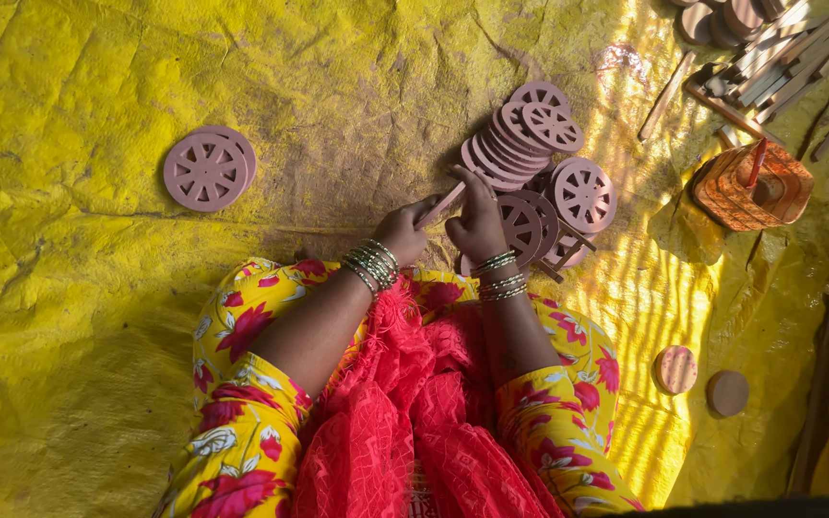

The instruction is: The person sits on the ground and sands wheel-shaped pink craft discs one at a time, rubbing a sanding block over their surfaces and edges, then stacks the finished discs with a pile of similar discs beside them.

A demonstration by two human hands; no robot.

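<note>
I sit on a yellow sheet [79,317]. My left hand [403,232] and my right hand [477,223] are close together in front of me, both gripping a short pinkish wooden stick [441,204]. Just beyond my right hand lies a pile of pink spoked wooden wheels [530,134], some leaning in a row, others flat [582,192]. Bangles ring both wrists.
Two stacked pink wheels [208,168] lie apart at the left. At the back right are wooden sticks [779,67] and an orange woven stand with a red peg [752,184]. Two plain wooden discs [675,369] lie at the right, near the sheet's edge.
</note>
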